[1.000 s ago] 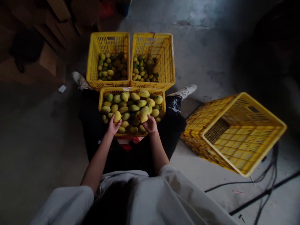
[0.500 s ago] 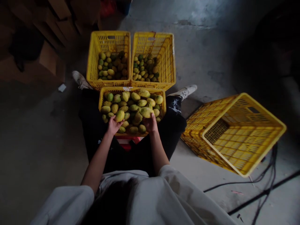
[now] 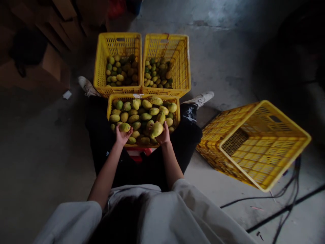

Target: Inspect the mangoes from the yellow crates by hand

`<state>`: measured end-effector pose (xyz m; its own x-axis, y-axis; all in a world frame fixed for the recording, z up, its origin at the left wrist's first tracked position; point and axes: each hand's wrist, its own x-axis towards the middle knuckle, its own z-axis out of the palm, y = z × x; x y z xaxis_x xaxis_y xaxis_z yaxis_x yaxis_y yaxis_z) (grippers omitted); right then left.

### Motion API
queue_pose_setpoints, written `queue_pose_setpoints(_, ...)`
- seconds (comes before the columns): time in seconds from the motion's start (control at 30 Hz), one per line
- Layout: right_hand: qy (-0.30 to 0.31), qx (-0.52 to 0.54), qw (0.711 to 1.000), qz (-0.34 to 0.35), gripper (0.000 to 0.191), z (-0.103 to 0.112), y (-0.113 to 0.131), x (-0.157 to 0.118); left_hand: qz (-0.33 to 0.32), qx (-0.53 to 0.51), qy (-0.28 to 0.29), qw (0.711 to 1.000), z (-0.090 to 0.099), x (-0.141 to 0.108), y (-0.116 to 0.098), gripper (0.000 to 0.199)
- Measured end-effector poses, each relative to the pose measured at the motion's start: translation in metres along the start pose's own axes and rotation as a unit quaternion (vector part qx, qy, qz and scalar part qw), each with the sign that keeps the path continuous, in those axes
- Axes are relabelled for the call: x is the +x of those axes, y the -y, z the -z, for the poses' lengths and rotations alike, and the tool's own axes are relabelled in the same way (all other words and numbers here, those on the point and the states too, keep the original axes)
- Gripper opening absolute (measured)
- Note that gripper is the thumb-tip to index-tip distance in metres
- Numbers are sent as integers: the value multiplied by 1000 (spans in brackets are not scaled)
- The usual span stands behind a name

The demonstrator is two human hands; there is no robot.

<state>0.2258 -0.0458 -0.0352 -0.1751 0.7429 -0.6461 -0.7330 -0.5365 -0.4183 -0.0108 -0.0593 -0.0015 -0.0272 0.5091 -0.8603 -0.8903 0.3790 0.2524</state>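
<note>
Between my legs stands a yellow plastic crate (image 3: 178,110) full of yellow-green fruit that look like lemons. My left hand (image 3: 122,137) holds a smaller lemon (image 3: 124,127) above the crate's near left part, fingers curled under it. A larger, paler lemon (image 3: 156,129) is in my right hand (image 3: 164,137), with the thumb along its right side. The palm side of that hand is partly hidden by the fruit. Both hands are over the near edge of the crate, a short gap apart.
Two taller yellow crates, a left one (image 3: 96,64) and a right one (image 3: 188,64), stand beyond, each partly filled with similar fruit. An empty yellow crate (image 3: 264,162) lies tilted at right, near black cables (image 3: 286,210). Cardboard boxes (image 3: 50,64) are stacked at far left.
Both lemons have been turned in my hands. The right one now points down toward me instead of sideways; the left one lies more level and slightly further left.
</note>
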Motion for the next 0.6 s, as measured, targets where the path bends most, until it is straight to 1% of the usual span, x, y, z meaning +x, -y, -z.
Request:
queue_pose_setpoints(0.07, 16, -15, 1000, -11, 32, -2, 0, -3, -7, -19, 2, 1000, -1, -1, 0, 35)
queue_pose_setpoints(0.13, 35, -21, 999, 1, 26, -5, 0, -6, -12, -12, 7, 1000, 0, 0, 1, 29)
queue_pose_setpoints(0.27, 58, -21, 997, 43, 36, -7, -1, -8, -5, 33, 41, 999, 4, 1, 3, 29)
queue_pose_setpoints(0.33, 49, -35, 997, 39, 39, -5, -2, -6, 1, 45, 56, 997, 5, 1, 3, 30)
queue_pose_setpoints(0.47, 0, -72, 997, 26, 39, 1, -3, -2, 28, 77, 70, 994, 4, -2, 4, 27)
queue_pose_setpoints(0.53, -12, -80, 996, 36, 33, 3, -4, -1, 37, 103, 81, 991, 3, -3, 7, 24)
queue_pose_setpoints(0.6, -16, -77, 996, 45, 26, 4, -5, 1, 33, 122, 87, 988, 1, -3, 9, 25)
